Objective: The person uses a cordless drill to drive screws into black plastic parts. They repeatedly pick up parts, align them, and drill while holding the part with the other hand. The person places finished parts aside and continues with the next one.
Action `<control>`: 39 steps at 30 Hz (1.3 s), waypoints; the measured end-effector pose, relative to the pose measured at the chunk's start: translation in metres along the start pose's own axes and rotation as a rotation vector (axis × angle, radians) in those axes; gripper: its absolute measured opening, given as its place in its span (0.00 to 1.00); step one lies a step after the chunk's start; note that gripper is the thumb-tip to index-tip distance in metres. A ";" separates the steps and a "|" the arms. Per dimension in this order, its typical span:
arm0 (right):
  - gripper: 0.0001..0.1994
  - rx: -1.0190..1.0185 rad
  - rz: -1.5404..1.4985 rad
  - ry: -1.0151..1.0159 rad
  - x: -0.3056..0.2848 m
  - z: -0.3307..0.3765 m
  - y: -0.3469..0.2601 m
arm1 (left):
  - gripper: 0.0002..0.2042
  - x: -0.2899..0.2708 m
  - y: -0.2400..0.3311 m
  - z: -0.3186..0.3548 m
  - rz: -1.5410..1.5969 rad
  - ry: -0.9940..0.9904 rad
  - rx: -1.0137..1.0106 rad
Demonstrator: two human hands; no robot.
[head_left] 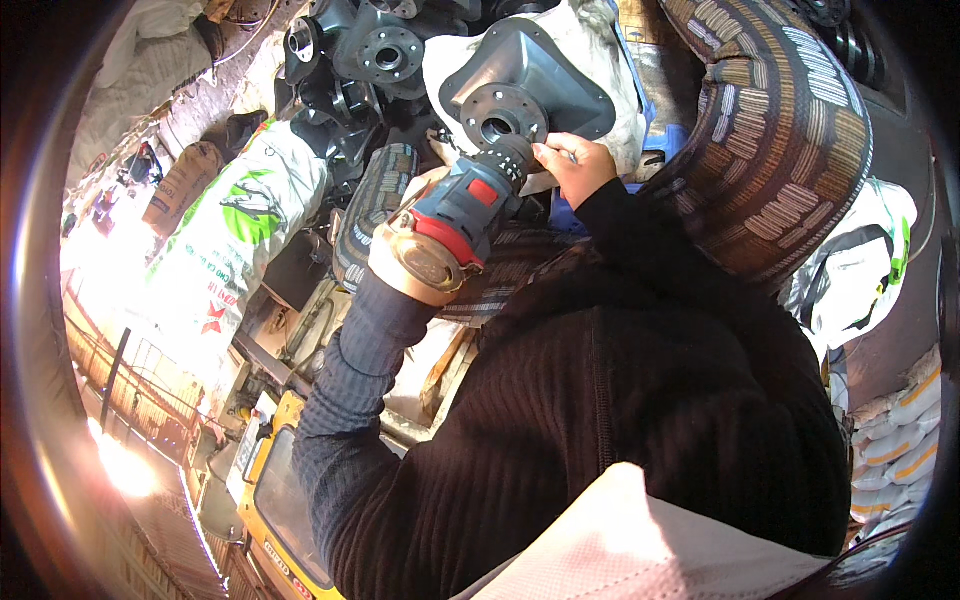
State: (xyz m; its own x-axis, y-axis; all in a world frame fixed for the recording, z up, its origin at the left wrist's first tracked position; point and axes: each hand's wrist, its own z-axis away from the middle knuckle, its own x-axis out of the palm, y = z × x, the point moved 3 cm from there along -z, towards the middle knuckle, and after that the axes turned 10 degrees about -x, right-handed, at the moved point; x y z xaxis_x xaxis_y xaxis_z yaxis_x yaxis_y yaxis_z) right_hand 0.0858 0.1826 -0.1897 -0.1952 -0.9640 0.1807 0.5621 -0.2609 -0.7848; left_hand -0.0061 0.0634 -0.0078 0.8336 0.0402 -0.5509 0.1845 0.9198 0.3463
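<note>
The wide head view looks down over the black sweater (pixel 660 390). The left hand (pixel 393 268) and right hand (pixel 587 172) are near.

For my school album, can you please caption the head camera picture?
Left hand holds a power drill by a dark round flange; right hand near the chuck.

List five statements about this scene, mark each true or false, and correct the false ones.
1. The left hand holds the power drill. True.
2. The right hand wears a thick glove. False: the right hand is bare.
3. The drill's chuck is turned toward the round flange of a dark part. True.
4. The curved cushion at the right is plain white. False: the cushion has a striped pattern in browns, greys and white.
5. More dark flanged parts lie to the left of the one by the hands. True.
</note>
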 end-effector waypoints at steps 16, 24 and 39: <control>0.13 -0.166 0.212 0.021 -0.007 -0.014 -0.002 | 0.24 0.035 -0.046 0.003 -0.052 0.335 -0.111; 0.15 0.162 -1.015 -0.158 -0.030 0.013 -0.008 | 0.23 0.070 -0.011 0.076 -0.171 0.534 0.114; 0.18 0.045 -0.961 -0.358 -0.005 0.027 -0.025 | 0.17 0.084 -0.012 0.090 -0.126 0.580 0.162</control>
State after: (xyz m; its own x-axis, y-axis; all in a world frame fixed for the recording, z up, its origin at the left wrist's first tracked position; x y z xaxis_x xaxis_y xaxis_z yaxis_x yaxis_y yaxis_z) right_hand 0.0942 0.1930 -0.1548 -0.3315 -0.3039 0.8932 0.3263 -0.9252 -0.1937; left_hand 0.1083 0.0206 0.0099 0.3899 0.1829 -0.9025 0.3774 0.8622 0.3378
